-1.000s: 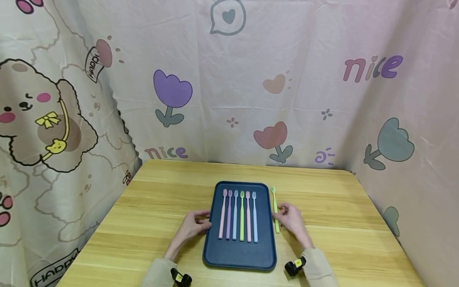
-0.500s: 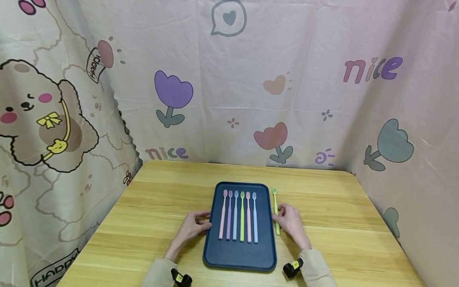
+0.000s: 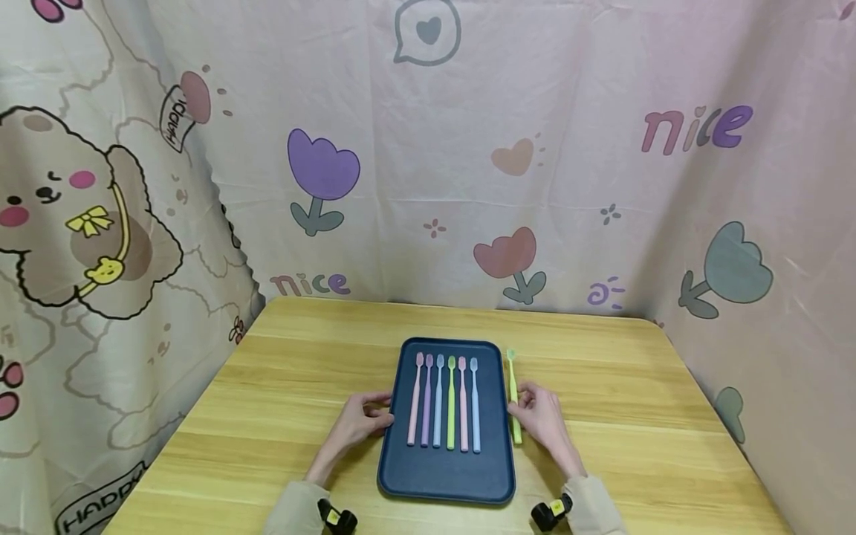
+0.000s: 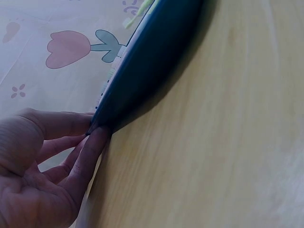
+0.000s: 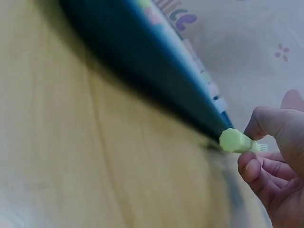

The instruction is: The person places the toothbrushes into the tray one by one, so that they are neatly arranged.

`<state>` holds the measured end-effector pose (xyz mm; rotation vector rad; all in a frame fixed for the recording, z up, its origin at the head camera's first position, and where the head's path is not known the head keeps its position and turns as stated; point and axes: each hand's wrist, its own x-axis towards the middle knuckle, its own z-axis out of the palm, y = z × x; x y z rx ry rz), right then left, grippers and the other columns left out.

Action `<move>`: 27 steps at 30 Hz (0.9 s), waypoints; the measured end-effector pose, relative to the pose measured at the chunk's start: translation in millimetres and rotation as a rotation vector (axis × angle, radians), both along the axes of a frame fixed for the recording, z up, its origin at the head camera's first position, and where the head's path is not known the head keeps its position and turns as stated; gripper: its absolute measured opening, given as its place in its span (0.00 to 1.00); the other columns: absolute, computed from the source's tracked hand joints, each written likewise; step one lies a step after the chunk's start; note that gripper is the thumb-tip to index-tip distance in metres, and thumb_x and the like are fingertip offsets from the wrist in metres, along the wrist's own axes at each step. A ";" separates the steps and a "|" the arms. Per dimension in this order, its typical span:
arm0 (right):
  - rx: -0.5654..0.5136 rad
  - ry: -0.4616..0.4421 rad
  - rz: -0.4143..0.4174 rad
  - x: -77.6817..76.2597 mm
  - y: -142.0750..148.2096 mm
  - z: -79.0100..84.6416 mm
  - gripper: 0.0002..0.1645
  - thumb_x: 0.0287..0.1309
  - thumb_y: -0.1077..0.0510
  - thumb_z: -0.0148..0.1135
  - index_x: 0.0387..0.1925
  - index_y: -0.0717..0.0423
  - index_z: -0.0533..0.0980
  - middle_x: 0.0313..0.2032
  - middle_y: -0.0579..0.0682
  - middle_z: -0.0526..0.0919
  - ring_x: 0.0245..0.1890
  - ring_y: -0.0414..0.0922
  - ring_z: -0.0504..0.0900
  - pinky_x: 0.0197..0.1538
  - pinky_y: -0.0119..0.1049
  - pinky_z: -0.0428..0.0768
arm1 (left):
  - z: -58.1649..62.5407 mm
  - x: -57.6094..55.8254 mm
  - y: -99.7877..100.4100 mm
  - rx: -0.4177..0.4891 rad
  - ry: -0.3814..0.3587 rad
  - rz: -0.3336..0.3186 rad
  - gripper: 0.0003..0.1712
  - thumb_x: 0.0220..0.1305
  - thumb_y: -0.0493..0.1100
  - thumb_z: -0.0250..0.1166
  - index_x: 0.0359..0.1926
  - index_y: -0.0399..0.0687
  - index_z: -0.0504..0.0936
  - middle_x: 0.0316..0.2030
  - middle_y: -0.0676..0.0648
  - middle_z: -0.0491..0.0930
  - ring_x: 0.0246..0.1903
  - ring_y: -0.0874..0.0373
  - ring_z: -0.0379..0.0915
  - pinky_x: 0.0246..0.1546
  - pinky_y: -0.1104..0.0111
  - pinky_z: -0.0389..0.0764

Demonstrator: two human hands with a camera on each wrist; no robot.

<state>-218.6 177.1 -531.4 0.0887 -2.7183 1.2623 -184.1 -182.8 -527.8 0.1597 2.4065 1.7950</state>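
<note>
A dark blue tray (image 3: pixel 446 479) lies on the table, bearing several toothbrushes side by side, among them a green toothbrush (image 3: pixel 452 405), a purple toothbrush (image 3: pixel 426 405) and two pink ones. My left hand (image 3: pixel 354 425) pinches the tray's left rim; the left wrist view shows thumb and fingers (image 4: pixel 90 152) meeting at its edge. Just outside the right rim, a yellow-green toothbrush (image 3: pixel 513 383) is pinched by my right hand (image 3: pixel 543 416), its bristle end pointing away from me. In the right wrist view its handle end (image 5: pixel 232 141) sits between thumb and finger, close to the tray's edge.
The wooden table (image 3: pixel 622 386) extends on both sides of the tray. A printed curtain (image 3: pixel 428 148) hangs behind the table and along its sides. Each sleeve has a black wrist camera (image 3: pixel 551 513) at the cuff.
The yellow-green toothbrush has slid slightly toward me along the tray's right side. My right hand has shifted only a little, and my left hand and the tray stay in place.
</note>
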 end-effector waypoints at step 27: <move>-0.023 -0.036 0.084 18.6 -34.1 12.9 0.24 0.49 0.66 0.67 0.50 0.72 0.80 0.21 0.47 0.79 0.16 0.36 0.74 0.17 0.27 0.72 | 0.8 0.2 0.3 -0.003 0.005 0.003 0.30 0.60 0.30 0.68 0.62 0.23 0.73 0.53 0.25 0.79 0.41 0.44 0.86 0.32 0.62 0.89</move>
